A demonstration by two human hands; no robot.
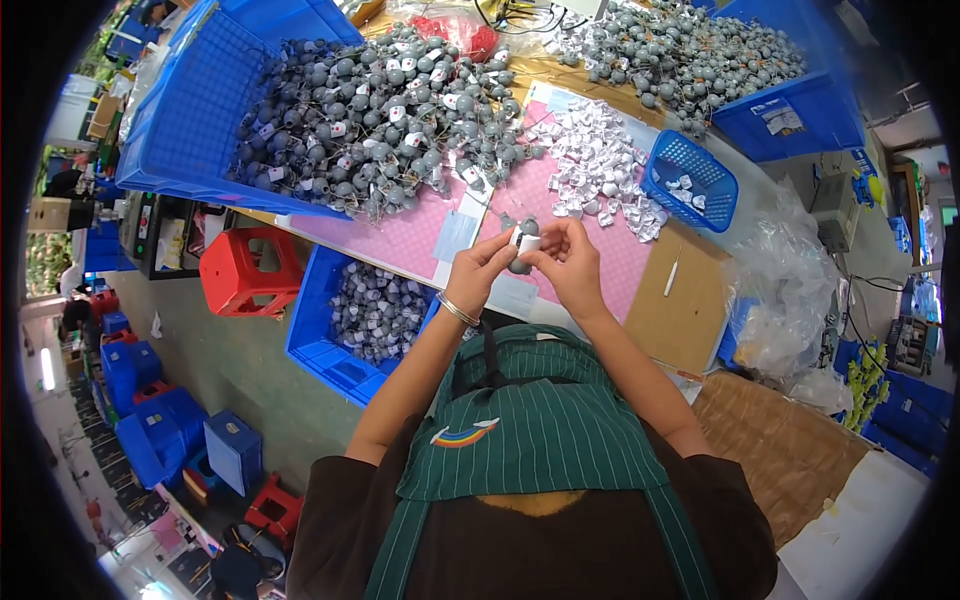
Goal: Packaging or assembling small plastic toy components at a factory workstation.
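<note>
Over the near part of the pink worktop, both hands meet at a small grey figure (529,227) with a round head and a white piece around it. My left hand (478,268) is closed, its fingers gripping the figure's left side. From the other side, my right hand (570,265) pinches at the white piece on the figure, fingers bent. Just beyond the hands lies a heap of small white pieces (605,165). A large pile of similar grey figures (385,120), many with white pieces and thin strings, spreads out from a tipped blue crate (185,125).
A blue basket (715,180) holds a few white pieces. Another blue crate (800,115) stands at far right beside more grey parts (690,55). A white pen-like tool (673,275) rests on brown board. Below left are a blue bin (330,365) of figures and a red stool (240,270).
</note>
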